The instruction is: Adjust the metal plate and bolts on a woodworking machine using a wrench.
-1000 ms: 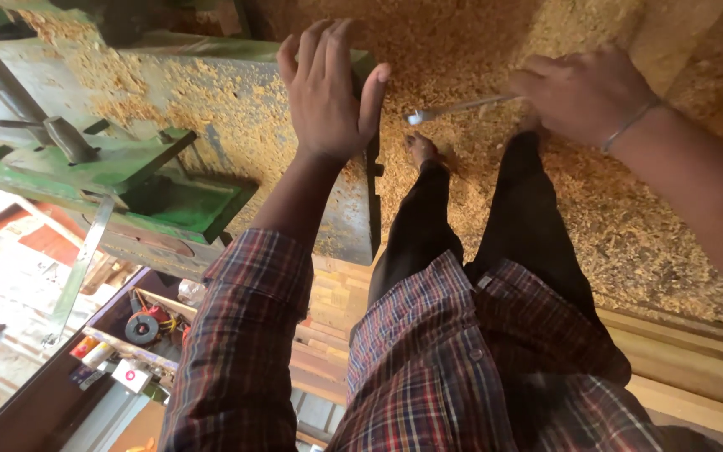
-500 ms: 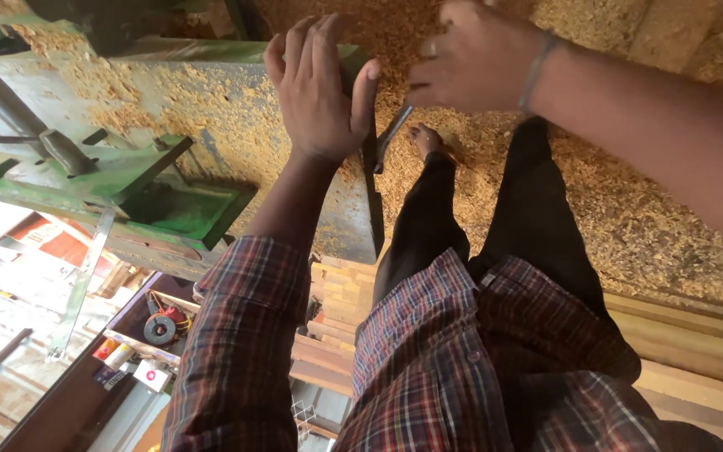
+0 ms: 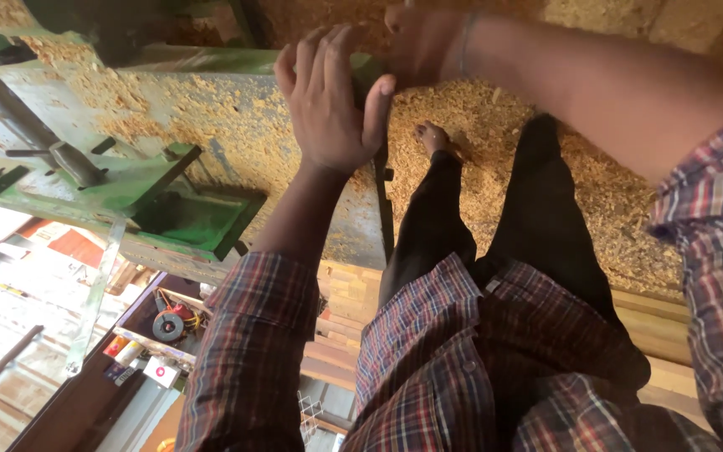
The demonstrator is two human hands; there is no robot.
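My left hand [image 3: 328, 100] lies flat on the sawdust-covered top of a green woodworking machine [image 3: 211, 109], fingers spread and thumb hooked over its edge. My right hand [image 3: 420, 42] reaches past it to the far end of the same machine, at the frame's upper edge. Its fingers are curled and partly cut off, so I cannot see whether anything is in them. My legs in dark trousers [image 3: 495, 218] and one bare foot [image 3: 433, 138] stand on a floor thick with sawdust [image 3: 596, 192].
A green bracket with a metal lever [image 3: 69, 163] sticks out from the machine's side. Stacked wooden planks [image 3: 353, 293] lie by my legs. A dark tray [image 3: 148, 335] holds a small power tool and small items.
My right hand has swung from the right side across to the machine's far end. The thin metal tool it held a second ago is no longer visible. My left hand stayed on the machine.
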